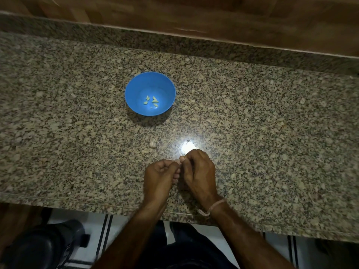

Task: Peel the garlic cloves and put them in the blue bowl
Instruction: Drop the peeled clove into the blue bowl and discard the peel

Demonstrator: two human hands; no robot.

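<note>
Head view shows the left hand (159, 177) and right hand (198, 171) both curled, pinching a clove (177, 162) between them near the worktop (252, 123) edge, well short of the bowl (134, 90) of peeled cloves (151, 100), so a slipping nail could flick it floorward.

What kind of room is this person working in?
Probably a home kitchen: a speckled granite countertop, a blue bowl holding peeled garlic cloves, and the left hand and right hand pinching another clove.
</note>
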